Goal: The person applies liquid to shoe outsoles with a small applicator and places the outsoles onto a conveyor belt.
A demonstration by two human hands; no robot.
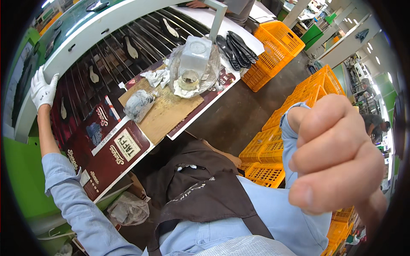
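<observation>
My left hand [43, 88], in a white glove, lies on the pale curved frame [81, 45] of a machine, its thumb spread away from the fingers. Bare and close to the camera, my right hand [337, 153] is curled into a fist; nothing sticks out of it. Beyond my left hand, shoe soles [131, 48] with pale middles are spaced out over a rack of thin metal rods [147, 36]. A grey-stained bundle [139, 105] sits on brown cardboard [181, 112]. Behind it stands a cloudy plastic container [195, 53] in crumpled clear plastic, with a small round jar [189, 78] in front.
Several black soles [237, 49] lie at the table's far right corner. Yellow crates [273, 51] stand past it, and more yellow crates [267, 147] are stacked at my right. Maroon printed cardboard [92, 149] covers the near table. Another person's hand [196, 4] shows at the top.
</observation>
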